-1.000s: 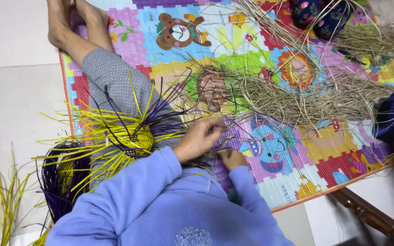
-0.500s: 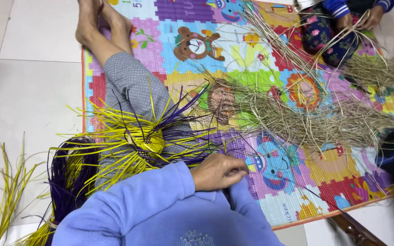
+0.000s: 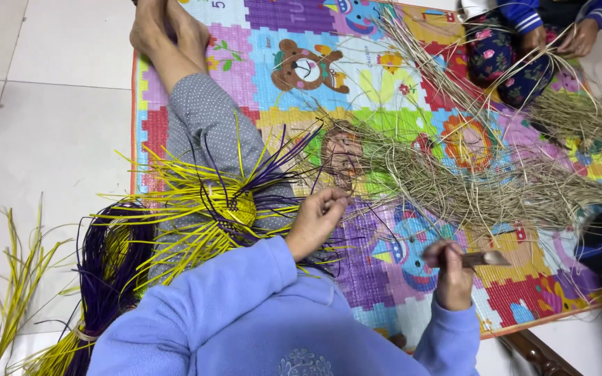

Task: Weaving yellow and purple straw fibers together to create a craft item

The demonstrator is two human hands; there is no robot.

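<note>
Left hand (image 3: 317, 221) pinches purple strands (image 3: 273, 170); right hand (image 3: 452, 278) grips a knife (image 3: 483, 259).

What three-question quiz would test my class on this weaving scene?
1. True or false: the right hand grips a small flat tool.
2. Multiple choice: the yellow and purple woven piece rests on A) the person's grey trouser leg, B) the bare floor tiles, C) a chair.
3. Short answer: what lies piled on the puzzle mat beyond the left hand?

Key: 1 true. 2 A. 3 a heap of dry straw-coloured fibres.
</note>
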